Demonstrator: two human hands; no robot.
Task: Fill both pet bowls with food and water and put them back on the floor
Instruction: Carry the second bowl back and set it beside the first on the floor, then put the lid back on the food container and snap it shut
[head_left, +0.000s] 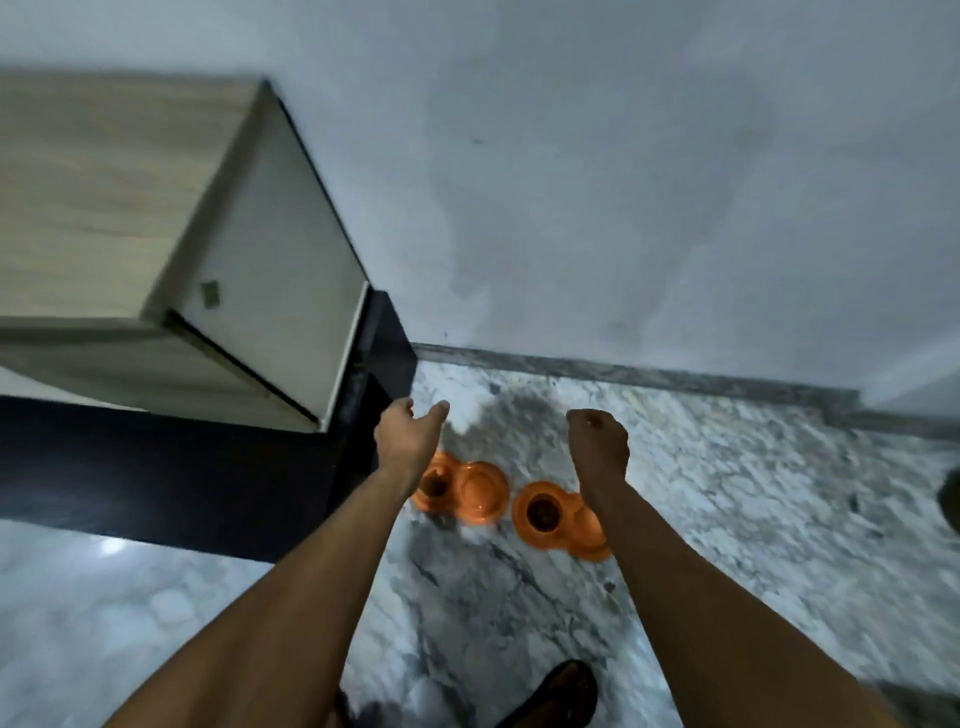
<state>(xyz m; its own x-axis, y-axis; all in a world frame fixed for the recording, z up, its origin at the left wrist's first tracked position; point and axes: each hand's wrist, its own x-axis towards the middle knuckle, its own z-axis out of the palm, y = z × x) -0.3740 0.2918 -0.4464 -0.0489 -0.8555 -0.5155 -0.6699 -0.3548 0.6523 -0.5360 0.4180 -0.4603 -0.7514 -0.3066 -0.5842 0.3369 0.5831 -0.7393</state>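
Note:
Two orange double pet bowls stand on the marble floor below my hands. The left bowl (475, 491) has dark food in its left cup and a pale, seemingly wet right cup. The right bowl (545, 517) holds dark food in its left cup; my right forearm hides most of its other cup. My left hand (408, 439) hovers above the left bowl with fingers apart and nothing in it. My right hand (597, 444) hangs above the right bowl with fingers curled in, and I see nothing in it. The picture is blurred.
A light wooden cabinet (156, 249) on a black base (171, 462) stands at the left, close to the left bowl. A grey wall with a stone skirting (623, 371) runs behind the bowls. My sandalled foot (558, 693) is at the bottom.

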